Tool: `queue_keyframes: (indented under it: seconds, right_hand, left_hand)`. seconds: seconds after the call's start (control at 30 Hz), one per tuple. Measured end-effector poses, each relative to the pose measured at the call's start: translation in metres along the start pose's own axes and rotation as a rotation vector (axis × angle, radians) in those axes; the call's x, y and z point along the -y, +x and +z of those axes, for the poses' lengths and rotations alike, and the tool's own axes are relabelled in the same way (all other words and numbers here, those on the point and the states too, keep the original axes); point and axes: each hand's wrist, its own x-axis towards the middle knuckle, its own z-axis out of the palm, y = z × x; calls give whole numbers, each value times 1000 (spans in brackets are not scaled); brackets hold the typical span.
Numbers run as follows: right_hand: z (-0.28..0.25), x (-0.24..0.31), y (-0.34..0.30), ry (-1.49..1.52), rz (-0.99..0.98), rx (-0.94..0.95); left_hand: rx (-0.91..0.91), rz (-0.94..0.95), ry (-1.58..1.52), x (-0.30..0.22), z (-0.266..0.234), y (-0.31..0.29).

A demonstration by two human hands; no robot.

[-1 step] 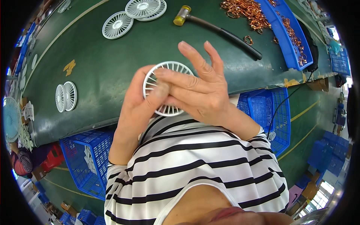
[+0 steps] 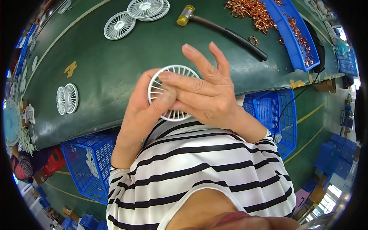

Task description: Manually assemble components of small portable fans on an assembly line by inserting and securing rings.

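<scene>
A round white spoked wheel is tilted up just above the table's front edge, close to my striped shirt. My left hand grips its left side, thumb across the front and the other fingers mostly behind. Over the wheel's middle and right side lies my right hand, its back toward me. Two of its fingers reach across the spokes, while two others are raised and spread. The fingers cover the hub, so anything small pinched there is hidden.
More white wheels lie at the back and left. A yellow-faced mallet rests at the back right. Beyond it are piled copper-coloured rings and a long blue tray. Blue baskets stand below the edge, left and right.
The wheel and both hands have shifted very slightly down and to the right. The hold looks the same.
</scene>
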Motion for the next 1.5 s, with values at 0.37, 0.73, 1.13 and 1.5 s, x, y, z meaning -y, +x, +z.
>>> queue_keyframes:
  seconds: [0.37, 0.73, 1.13, 1.5]
  right_hand:
    - [-55, -91, 5, -450, 812, -88]
    - [-74, -139, -12, -347, 539, 64]
    - [-16, -88, -21, -454, 448, 60]
    - [-28, -56, -28, -158, 539, 154]
  left_hand:
    - [-215, 709, 921, 21, 1, 23]
    - [-185, 604, 1225, 23, -16, 25]
    - [-1450, -322, 1296, -32, -255, -32]
    - [-1592, 367, 1110, -38, -174, -30]
